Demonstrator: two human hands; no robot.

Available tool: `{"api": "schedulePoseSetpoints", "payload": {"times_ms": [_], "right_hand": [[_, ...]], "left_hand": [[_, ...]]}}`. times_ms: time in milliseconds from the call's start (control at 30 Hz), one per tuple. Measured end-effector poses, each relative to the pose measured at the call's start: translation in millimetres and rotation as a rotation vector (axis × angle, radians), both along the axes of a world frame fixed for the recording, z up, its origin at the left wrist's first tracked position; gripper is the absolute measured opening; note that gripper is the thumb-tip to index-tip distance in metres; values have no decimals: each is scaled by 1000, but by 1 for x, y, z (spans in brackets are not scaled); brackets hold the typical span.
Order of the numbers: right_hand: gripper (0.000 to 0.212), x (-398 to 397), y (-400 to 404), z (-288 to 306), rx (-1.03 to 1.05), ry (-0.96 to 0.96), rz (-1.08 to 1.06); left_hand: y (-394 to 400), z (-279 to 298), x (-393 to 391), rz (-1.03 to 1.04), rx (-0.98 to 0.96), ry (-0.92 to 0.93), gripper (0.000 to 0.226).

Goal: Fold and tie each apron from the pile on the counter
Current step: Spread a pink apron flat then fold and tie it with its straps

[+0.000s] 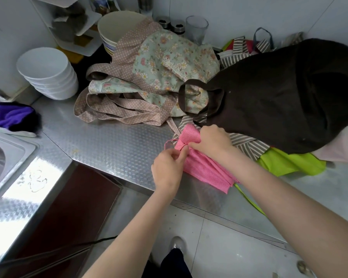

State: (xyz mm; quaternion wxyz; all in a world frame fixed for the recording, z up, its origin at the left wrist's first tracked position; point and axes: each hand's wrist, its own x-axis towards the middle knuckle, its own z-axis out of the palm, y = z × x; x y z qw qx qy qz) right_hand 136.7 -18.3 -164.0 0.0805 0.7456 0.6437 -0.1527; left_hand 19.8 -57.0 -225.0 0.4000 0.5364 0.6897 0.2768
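Right now both hands meet at the far end of the pink apron, a folded bundle lying on the steel desk near its front edge. Its long axis runs on a diagonal — from the near right, where the loose end reaches the desk edge, up and away to the left, where the knot is being worked. The left hand sits just beside the bundle's left flank, fingers curled and pinching the thin pink tie, which loops out to the left of the bundle. The right hand comes in from the other side, over the top of the bundle, its fingers curled down onto the bunched cloth and holding it at the tie point. So the tie lies between the two hands, nearer the left one, and any tightening would likely pull across the bundle's short way, not along it.

Just behind the right hand the pile waits — a brown apron on top of striped and green ones, and a floral apron further back to the left, all apparently still unfolded.
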Motion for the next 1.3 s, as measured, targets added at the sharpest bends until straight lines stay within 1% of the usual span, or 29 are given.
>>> {"api": "schedulePoseSetpoints", "payload": {"times_ms": [100,133,233,333,433,467,500,533,567,633,733,800,867,900,933,967,1033,1067,1133,1167,1200,1233,1267,1300], "right_hand": [[51,-2,-2,-1,11,-14,5],[51,-2,-2,-1,9,-10,-5],[48,0,-1,1,-1,22,-44],[47,2,-1,1,-4,49,-80],[47,1,-1,1,-4,51,-82],[47,1,-1,1,-5,46,-80],[47,0,-2,2,-6,40,-80],[47,-1,-2,2,-5,33,-79],[47,-1,-2,2,-1,27,-73],[45,-1,-3,1,12,19,-58],[44,-2,-4,-1,26,6,-41],[43,-2,-3,-1,35,0,-41],[41,-3,-3,-1,35,3,-47],[41,-3,-3,-1,34,7,-51],[40,-3,-3,-1,33,11,-54],[41,-3,-3,-1,28,13,-52],[44,-1,-1,1,-8,17,-39],[48,1,0,2,-41,20,-28],[55,4,1,5,-119,24,2],[56,6,1,7,-149,22,15],[55,6,-1,9,-171,19,26],[54,6,-2,9,-185,15,33],[54,4,-4,9,-189,4,38],[54,1,-6,8,-181,-14,41]], "left_hand": [[4,3,5,-31,-85,191,30],[4,3,5,-42,-98,221,26],[1,1,3,-43,-84,180,14],[-2,-1,-2,-77,-47,175,21],[2,-3,-3,-127,-54,202,19],[6,-3,-2,-139,-82,223,24],[9,-3,1,-149,-107,265,33],[13,-3,4,-155,-116,325,43],[18,-3,6,-156,-102,393,46],[24,1,10,-161,-35,491,38],[25,6,7,-205,66,499,28],[20,7,1,-194,153,395,26],[16,5,-4,-159,218,214,21],[15,4,-6,-130,219,117,18],[15,3,-7,-87,185,-6,15],[15,3,-8,-26,111,-170,13],[13,6,-11,79,-90,-530,10],[12,7,-13,102,-181,-657,12],[12,7,-18,121,-327,-825,16],[13,8,-20,121,-391,-879,19],[15,9,-22,111,-452,-896,20],[18,11,-23,80,-502,-847,22],[21,13,-24,18,-526,-726,26],[24,15,-24,-71,-520,-553,32]]}}
